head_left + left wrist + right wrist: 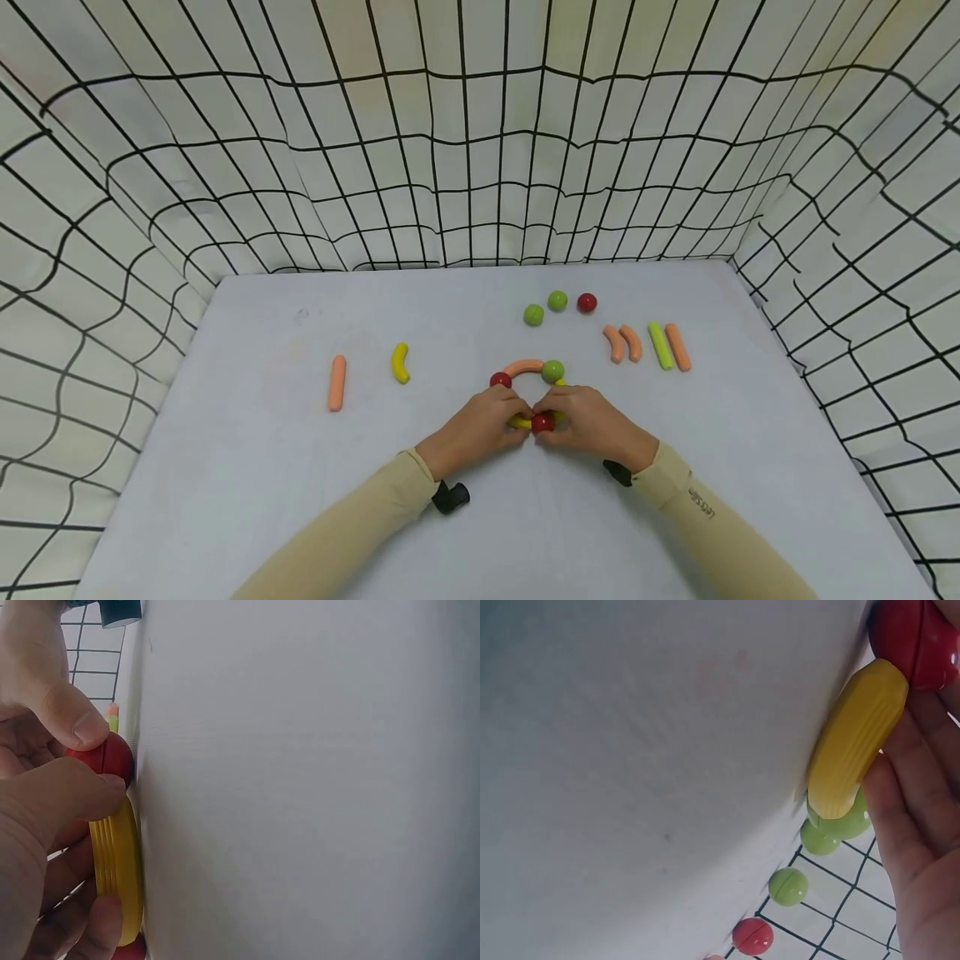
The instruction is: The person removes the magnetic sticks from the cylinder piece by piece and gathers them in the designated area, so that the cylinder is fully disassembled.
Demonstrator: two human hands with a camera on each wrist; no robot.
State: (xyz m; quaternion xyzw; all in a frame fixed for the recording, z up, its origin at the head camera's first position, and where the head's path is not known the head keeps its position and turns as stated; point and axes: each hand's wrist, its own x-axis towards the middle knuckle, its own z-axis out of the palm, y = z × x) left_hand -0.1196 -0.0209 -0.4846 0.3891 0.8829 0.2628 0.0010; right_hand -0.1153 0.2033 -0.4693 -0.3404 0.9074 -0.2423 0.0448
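A ring of magnetic-toy-like balls and curved sticks lies between the hands. My left hand grips a ridged yellow curved stick, its thumb where the stick meets a glossy red ball. My right hand pinches that red ball, its thumb on top in the left wrist view. Against the ball's other side sits a second yellow curved stick, beside the right fingers. Farther round are a green ball, an orange curved stick and another red ball. The hands partly hide the ring's near side.
Left on the white table lie an orange straight stick and a yellow curved stick. Behind the ring are loose balls. To the right lie orange curved sticks and straight sticks. Black netting surrounds the table.
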